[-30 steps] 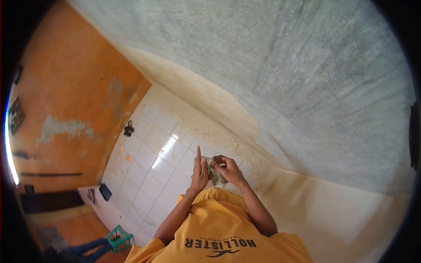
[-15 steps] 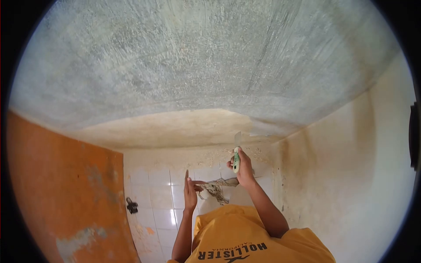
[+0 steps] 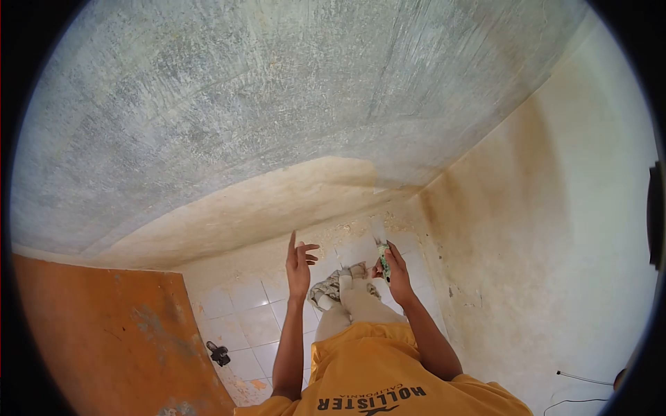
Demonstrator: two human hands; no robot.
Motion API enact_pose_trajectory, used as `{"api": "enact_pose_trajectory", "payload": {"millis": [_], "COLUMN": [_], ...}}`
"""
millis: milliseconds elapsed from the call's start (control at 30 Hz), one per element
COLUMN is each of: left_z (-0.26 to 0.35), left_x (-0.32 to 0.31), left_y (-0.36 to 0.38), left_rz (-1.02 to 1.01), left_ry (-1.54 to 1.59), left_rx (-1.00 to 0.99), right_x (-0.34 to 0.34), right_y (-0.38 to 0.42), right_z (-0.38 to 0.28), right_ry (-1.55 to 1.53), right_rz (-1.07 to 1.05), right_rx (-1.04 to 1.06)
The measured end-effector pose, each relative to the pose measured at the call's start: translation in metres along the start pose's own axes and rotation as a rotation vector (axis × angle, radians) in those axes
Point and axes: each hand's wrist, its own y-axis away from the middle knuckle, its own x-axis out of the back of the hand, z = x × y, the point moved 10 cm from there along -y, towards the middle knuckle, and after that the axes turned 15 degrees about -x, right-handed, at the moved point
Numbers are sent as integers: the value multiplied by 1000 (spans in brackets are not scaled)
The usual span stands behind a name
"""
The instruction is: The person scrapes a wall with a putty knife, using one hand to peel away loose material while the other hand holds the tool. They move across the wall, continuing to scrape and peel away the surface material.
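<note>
My left hand (image 3: 299, 269) is raised with its fingers spread and holds nothing. My right hand (image 3: 398, 276) grips a putty knife (image 3: 384, 261) by its pale green, patterned handle. The thin blade points away from me, towards the foot of the wall. Ahead is a large wall (image 3: 277, 90) with a rough, streaked grey surface and a smooth beige patch (image 3: 305, 184) low down. Both hands are in front of my body, and I cannot make out the blade touching the wall.
Flakes of debris (image 3: 347, 229) lie along the wall base on the white tile floor (image 3: 257, 326). A crumpled patterned cloth (image 3: 325, 290) is by my legs. A small black object (image 3: 218, 353) lies beside the orange panel (image 3: 104, 333). A stained side wall (image 3: 513, 229) stands at right.
The view has tilted and turned, so the wall corner sits farther left and more of my legs shows. My left hand has risen with its fingers more spread. The putty knife stays in my right hand.
</note>
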Motion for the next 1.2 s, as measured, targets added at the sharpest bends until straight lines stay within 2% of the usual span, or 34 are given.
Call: {"api": "enact_pose_trajectory", "payload": {"millis": [100, 133, 200, 267, 367, 400, 500, 667, 800, 900, 1033, 1200], "left_z": [-25, -28, -26, -19, -6, 4, 41, 81, 113, 143, 149, 163], "left_x": [-1, 0, 7, 18, 41, 45, 50, 38, 23, 12, 15, 29], "left_y": [17, 24, 29, 22, -1, -9, -42, -85, -106, -115, -127, -130], "left_rz": [-29, -58, -92, -127, -120, -110, -51, 15, 24, -16, -102, -204], "left_ry": [-15, -29, -165, -279, -417, -455, -561, -547, -564, -594, -569, -536], "left_rx": [48, 66, 42, 29, -96, -56, -155, -291, -446, -595, -685, -716], "right_x": [-3, -6, -10, -18, -35, -37, -48, -31, -20, -52, -107, -69], "right_y": [-16, -20, -33, -49, -69, -77, -99, -138, -143, -139, -139, -163], "right_z": [7, 3, 8, 11, 16, 16, 10, -35, -78, -98, -91, -109], "right_ry": [-123, -87, -201, -309, -481, -494, -545, -658, -801, -799, -885, -945], "right_rz": [-16, -7, 51, 66, 12, -4, -32, -18, 91, 11, -52, 113], "right_rx": [-28, 23, -4, -23, -71, -64, -37, 88, 99, 120, 143, 276]}}
